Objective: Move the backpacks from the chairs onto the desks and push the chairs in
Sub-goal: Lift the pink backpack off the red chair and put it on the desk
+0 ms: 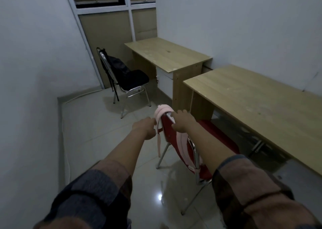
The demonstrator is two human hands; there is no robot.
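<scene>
Desks, two: near desk and far desk, both pale wood, set end to end along the right-hand wall, tops bare. Chairs, two, chrome-framed. Red chair stands in front of the near desk, its seat turned toward the desk and its back toward the camera, not tucked under. Black chair stands beside the far desk, clear of it, angled toward the room. Backpacks, two. Pink backpack hangs over the top of the red chair's backrest, one strap dangling down the rear face and a pink panel showing on the seat side. Dark backpack sits on the black chair's seat, leaning against its backrest; black straps trail down behind the chair. Hands, two, both reaching forward from rolled plaid sleeves. Left hand has its fingers curled round the pink backpack's strap at the left edge of the backrest. Right hand grips the top edge of the red chair's backrest, fingers folded over it beside the pink padding. Floor, glossy pale tile, one.
</scene>
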